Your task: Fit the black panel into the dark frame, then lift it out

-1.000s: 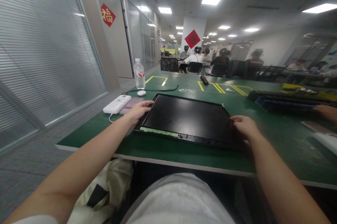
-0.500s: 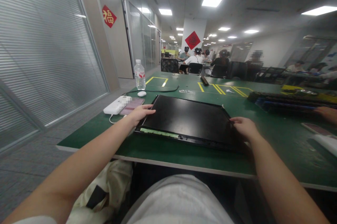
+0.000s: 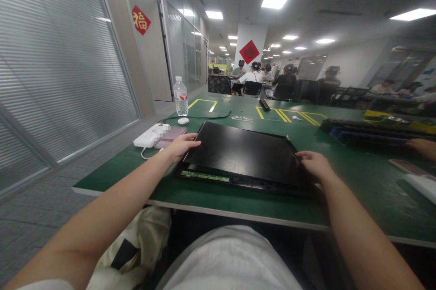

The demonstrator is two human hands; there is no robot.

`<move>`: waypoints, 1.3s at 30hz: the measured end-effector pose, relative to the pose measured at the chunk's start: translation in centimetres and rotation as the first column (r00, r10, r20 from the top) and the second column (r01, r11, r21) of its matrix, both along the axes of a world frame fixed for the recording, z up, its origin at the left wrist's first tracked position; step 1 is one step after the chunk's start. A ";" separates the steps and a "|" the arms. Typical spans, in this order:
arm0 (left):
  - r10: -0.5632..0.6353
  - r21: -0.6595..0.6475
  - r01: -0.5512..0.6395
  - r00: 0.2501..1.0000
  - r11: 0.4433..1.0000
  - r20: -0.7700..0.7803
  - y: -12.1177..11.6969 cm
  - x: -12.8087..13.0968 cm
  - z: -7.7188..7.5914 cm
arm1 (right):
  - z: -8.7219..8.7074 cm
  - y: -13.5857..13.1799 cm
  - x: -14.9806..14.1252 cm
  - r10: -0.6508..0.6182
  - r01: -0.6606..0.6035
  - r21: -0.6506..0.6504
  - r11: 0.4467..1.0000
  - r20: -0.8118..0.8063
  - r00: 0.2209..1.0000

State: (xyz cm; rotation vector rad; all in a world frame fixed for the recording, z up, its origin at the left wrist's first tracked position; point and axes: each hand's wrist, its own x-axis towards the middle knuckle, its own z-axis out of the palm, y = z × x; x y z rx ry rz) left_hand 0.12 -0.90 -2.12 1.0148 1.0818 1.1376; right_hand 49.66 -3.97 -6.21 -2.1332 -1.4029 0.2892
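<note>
A flat black LCD screen panel (image 3: 243, 151) is gripped at both sides over the green table, its near edge slightly raised. My left hand (image 3: 180, 147) is closed on its left edge, thumb on top. My right hand (image 3: 316, 163) pinches the right edge, the fingers partly tucked out of sight. Under the panel lies a dark frame or shell, mostly covered. Along its near side shows a green circuit board strip (image 3: 205, 176). The underside of the panel is hidden.
On the green table (image 3: 272, 210), a white power bank (image 3: 150, 135), a phone (image 3: 172, 135), a white oval case (image 3: 183, 121) and a water bottle (image 3: 180, 97) stand left. Dark blurred parts (image 3: 368, 132) and another person's hand (image 3: 422, 148) are right. People sit farther back.
The panel's near edge has lifted and shifted away from me, baring more of the frame and circuit board strip. My left thumb has moved onto the panel's top face.
</note>
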 end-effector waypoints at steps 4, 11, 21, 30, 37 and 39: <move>-0.002 0.029 0.001 1.000 1.000 0.006 0.2 -0.1 -0.3 | 0.0 0.0 0.1 0.014 -0.014 0.001 1.000 -0.010 1.000; -0.030 0.043 0.031 0.999 0.999 -0.017 0.1 -0.1 -0.2 | -0.1 0.1 0.1 0.016 -0.016 0.018 1.000 -0.006 1.000; -0.014 0.068 0.027 0.982 0.997 -0.190 -0.9 0.5 0.2 | 0.1 0.1 -0.1 -0.004 0.004 0.010 1.000 -0.011 1.000; 0.017 0.150 0.021 0.969 0.988 -0.246 -0.9 0.6 0.2 | 0.2 0.0 -0.2 0.005 -0.005 0.002 1.000 -0.015 1.000; -0.046 0.187 0.064 0.994 0.980 -0.101 -0.8 0.6 0.1 | 0.7 -0.2 -0.7 -0.011 0.011 0.000 1.000 -0.040 0.999; -0.053 0.160 0.061 0.997 0.985 -0.050 -0.8 0.7 0.0 | 0.7 -0.2 -0.8 -0.029 0.030 0.014 0.999 -0.044 0.999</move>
